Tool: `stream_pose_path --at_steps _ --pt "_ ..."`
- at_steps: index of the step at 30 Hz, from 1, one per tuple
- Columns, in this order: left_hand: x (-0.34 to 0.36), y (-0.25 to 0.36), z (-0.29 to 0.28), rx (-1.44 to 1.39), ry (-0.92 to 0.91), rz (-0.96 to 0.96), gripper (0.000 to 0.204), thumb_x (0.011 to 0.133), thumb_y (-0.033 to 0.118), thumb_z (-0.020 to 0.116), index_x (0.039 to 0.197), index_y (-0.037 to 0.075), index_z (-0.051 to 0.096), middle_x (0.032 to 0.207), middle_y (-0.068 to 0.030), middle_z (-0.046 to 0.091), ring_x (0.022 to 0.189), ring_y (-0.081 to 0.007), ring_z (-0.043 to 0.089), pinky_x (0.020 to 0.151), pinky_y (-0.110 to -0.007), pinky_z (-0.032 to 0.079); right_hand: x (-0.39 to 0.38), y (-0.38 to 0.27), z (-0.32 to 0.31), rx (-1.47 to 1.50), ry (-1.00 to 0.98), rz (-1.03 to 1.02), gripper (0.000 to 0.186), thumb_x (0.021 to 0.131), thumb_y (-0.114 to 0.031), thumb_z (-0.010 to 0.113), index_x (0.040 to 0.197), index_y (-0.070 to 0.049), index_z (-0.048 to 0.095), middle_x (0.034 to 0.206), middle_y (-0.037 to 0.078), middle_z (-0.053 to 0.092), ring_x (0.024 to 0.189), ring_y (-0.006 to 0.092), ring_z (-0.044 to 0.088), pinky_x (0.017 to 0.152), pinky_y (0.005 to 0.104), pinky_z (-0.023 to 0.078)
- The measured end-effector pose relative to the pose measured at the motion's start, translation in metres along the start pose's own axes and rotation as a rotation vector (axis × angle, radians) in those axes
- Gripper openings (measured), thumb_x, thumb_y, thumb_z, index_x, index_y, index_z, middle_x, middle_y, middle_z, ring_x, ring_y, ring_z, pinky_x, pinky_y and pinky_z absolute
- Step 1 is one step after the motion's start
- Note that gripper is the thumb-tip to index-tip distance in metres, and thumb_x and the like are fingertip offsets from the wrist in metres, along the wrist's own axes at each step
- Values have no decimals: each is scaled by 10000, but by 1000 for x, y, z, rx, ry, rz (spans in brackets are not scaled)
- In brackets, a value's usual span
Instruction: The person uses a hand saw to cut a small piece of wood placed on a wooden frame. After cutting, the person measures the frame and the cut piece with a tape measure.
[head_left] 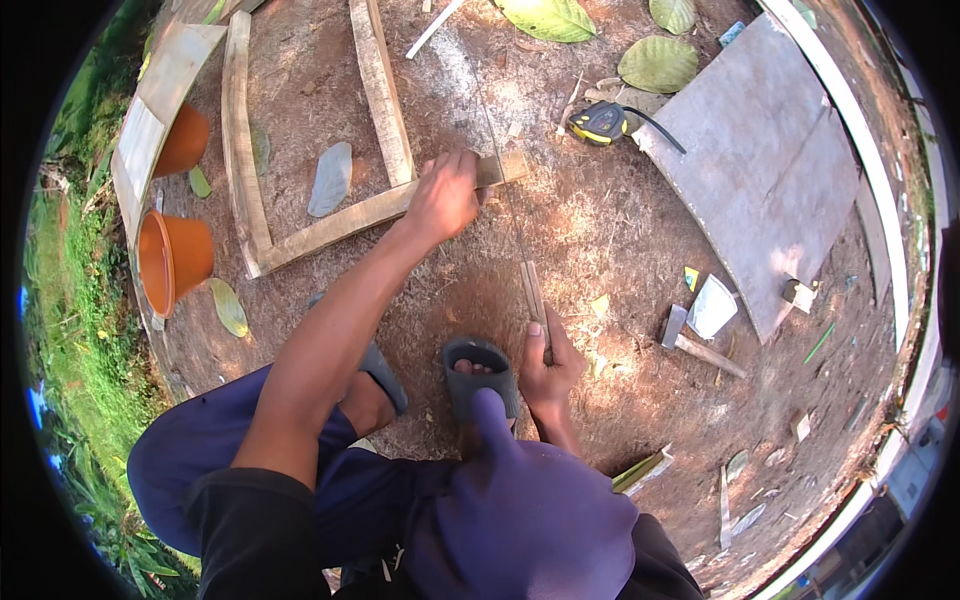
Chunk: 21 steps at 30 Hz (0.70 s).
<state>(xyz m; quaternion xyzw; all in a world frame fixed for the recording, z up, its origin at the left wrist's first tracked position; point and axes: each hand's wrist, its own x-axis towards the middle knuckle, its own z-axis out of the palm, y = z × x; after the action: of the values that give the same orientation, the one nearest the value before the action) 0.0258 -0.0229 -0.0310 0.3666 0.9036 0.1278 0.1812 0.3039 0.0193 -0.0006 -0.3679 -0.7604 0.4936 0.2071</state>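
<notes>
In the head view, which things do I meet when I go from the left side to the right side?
Lower orange flowerpot → leaf beside it → left hand on a wooden bar → right hand around a wooden handle → hammer → thin green strip.

Brown soil [620,220], dappled with bright patches of sunlight. The wooden frame [340,227] is pale tan with darker brown streaks; the held stick [533,290] is brown. The tape measure [598,122] is black and yellow, the hammer [708,354] grey-headed with a light brown handle. A sheet [760,150] is mottled grey. Pots [190,255] are orange, large leaves [658,64] yellowish green with paler veins, grass [75,290] vivid green. Trousers [200,450] are purplish blue, the sleeve [255,525] black, sandals [470,390] dark grey.
</notes>
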Motion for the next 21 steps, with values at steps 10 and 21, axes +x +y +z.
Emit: stream_pose_path --at_steps 10,21 --pt "3 5 3 105 18 -21 412 965 267 710 1181 -50 559 1159 -204 620 1152 -330 589 1021 -497 437 -5 -4 -19 -67 -56 30 359 976 -90 660 1297 71 682 700 101 672 571 112 603 529 271 451" --pt "3 1 8 122 112 34 404 954 269 725 1165 -31 558 1077 -174 612 1062 -312 596 965 -469 433 -6 -2 -10 -56 -63 76 364 989 -106 651 1313 57 679 694 100 691 574 120 634 540 274 489"
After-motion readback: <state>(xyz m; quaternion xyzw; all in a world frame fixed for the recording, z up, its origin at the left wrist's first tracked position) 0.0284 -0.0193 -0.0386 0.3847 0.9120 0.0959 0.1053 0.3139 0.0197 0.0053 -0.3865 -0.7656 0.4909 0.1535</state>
